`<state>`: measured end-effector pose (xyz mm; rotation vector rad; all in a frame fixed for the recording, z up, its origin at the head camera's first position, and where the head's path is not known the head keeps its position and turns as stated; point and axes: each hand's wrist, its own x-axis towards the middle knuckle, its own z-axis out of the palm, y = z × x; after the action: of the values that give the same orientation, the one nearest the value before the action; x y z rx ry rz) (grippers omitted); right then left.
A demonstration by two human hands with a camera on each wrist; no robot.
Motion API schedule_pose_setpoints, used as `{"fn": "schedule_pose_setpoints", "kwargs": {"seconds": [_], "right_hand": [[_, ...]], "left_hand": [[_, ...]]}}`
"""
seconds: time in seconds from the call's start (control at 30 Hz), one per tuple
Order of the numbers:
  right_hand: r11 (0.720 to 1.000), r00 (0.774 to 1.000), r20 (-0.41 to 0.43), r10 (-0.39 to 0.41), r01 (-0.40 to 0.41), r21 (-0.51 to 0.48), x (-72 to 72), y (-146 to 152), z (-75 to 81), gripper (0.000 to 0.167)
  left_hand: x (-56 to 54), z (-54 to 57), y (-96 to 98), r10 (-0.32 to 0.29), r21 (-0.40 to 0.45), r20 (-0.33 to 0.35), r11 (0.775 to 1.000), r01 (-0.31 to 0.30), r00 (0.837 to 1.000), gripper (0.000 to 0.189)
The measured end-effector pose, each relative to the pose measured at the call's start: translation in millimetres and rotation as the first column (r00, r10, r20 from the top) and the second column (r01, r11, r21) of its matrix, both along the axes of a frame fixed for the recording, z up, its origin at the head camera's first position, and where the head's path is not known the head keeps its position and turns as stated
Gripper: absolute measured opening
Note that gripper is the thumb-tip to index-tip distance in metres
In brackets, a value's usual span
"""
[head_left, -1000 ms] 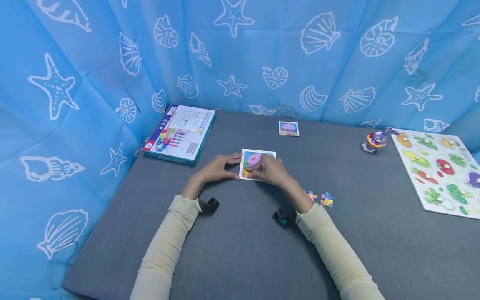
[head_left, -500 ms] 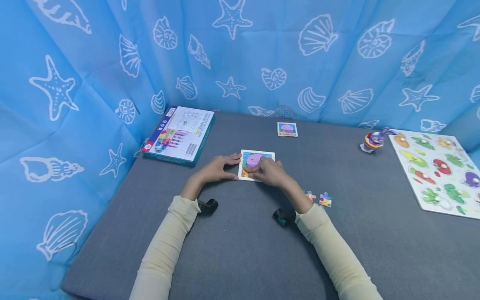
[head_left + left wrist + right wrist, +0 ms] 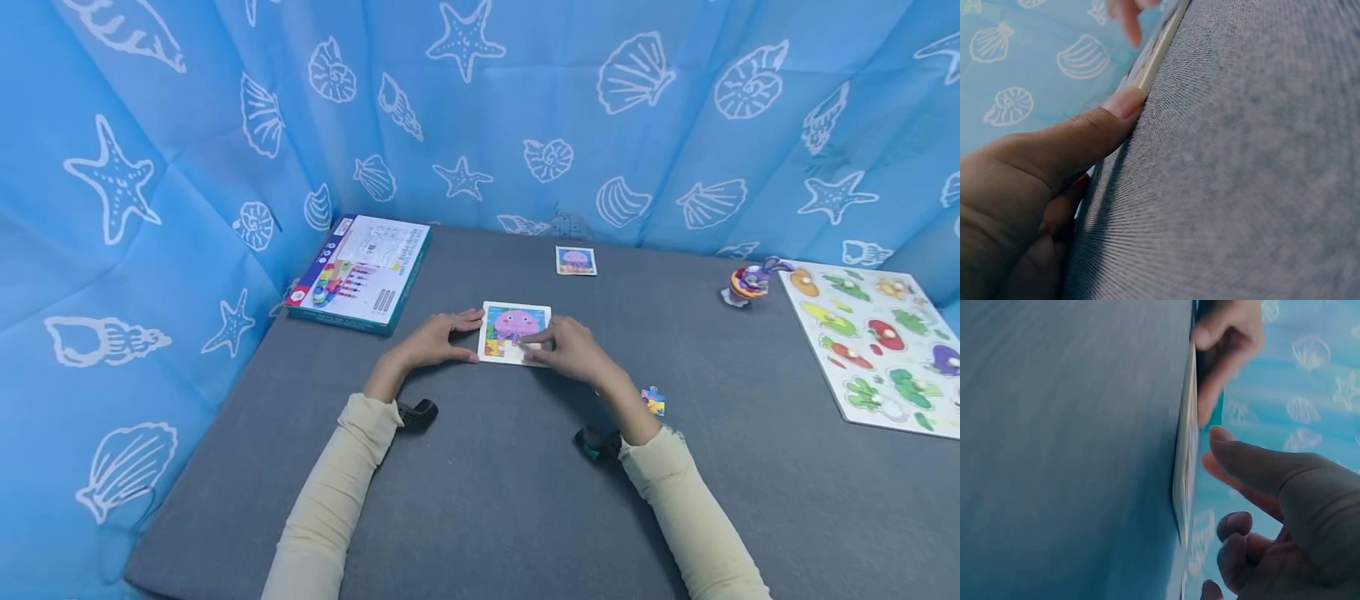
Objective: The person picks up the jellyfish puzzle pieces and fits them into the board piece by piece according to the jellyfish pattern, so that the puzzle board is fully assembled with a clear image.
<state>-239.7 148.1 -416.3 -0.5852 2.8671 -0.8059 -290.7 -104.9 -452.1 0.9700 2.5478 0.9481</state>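
A small white-framed jigsaw puzzle (image 3: 514,322) with a pink jellyfish-like picture lies flat on the grey table. Pale backing shows along its lower middle and right. My left hand (image 3: 429,340) touches its left side, thumb at the near corner and straight fingers at the far one. In the left wrist view, that thumb (image 3: 1124,103) presses the frame's edge. Over the puzzle's right side hovers my right hand (image 3: 572,350), thumb and index finger close together, other fingers loosely bent. No piece shows between them. A loose puzzle piece (image 3: 653,401) lies beside the right forearm, which hides the spot next to it.
A small picture card (image 3: 576,261) lies behind the puzzle. At back left sits a flat box (image 3: 360,271). To the right stand a purple-eared figurine (image 3: 748,283) and a vegetable peg board (image 3: 877,342). A blue shell-patterned curtain (image 3: 510,108) borders the table.
My right hand has drawn back to the right from the puzzle's lower middle, uncovering more of the picture and the pale backing. The left hand stays at the frame's left edge.
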Motion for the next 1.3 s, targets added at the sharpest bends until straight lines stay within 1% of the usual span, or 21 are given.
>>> {"fn": "schedule_pose_setpoints", "kwargs": {"seconds": [0.3,0.4,0.47,0.57,0.67,0.77,0.87,1.03,1.2,1.3], "right_hand": [[0.997,0.997,0.057,-0.055,0.052,0.05,27.3,75.6,7.9,0.037],[0.996,0.993,0.098,-0.07,0.064,0.066,38.1,95.1,9.1,0.042],[0.995,0.992,0.113,-0.064,0.055,0.081,44.9,103.4,9.2,0.048],[0.997,0.994,0.103,-0.038,0.03,0.076,51.8,109.9,7.3,0.05],[0.999,0.998,0.056,-0.031,0.029,0.043,54.8,111.5,4.8,0.043],[0.999,0.999,0.028,-0.036,0.036,0.014,54.8,111.4,2.6,0.037],[0.999,0.999,0.023,-0.032,0.032,0.012,53.4,112.0,0.1,0.037],[1.0,1.0,0.014,0.012,-0.012,0.003,51.8,114.9,-4.8,0.037],[0.998,0.998,-0.03,0.06,-0.06,-0.022,52.0,116.3,-6.9,0.029],[0.996,0.994,-0.062,0.085,-0.087,-0.014,51.8,115.5,-5.7,0.024]], "left_hand": [[1.2,5.1,-2.9,0.012,0.009,0.0,1.0,-0.012,1.0,0.071],[1.4,4.9,-4.2,0.009,0.024,-0.011,1.0,-0.009,1.0,0.072],[1.1,4.0,-5.2,0.0,0.04,-0.021,0.999,0.001,1.0,0.071],[1.2,2.6,-6.4,-0.029,0.069,-0.012,0.997,0.029,1.0,0.067],[2.1,1.5,-6.0,-0.07,0.082,0.001,0.994,0.07,0.998,0.061],[3.5,0.4,-4.9,-0.088,0.078,0.017,0.993,0.086,0.996,0.057],[4.2,-0.6,-3.2,-0.092,0.072,0.016,0.993,0.09,0.996,0.056],[4.8,-1.5,0.1,-0.102,0.073,0.011,0.992,0.101,0.995,0.056],[5.0,-1.1,2.3,-0.103,0.063,0.01,0.993,0.103,0.995,0.057],[5.1,0.0,3.8,-0.104,0.057,0.012,0.993,0.103,0.995,0.057]]}}
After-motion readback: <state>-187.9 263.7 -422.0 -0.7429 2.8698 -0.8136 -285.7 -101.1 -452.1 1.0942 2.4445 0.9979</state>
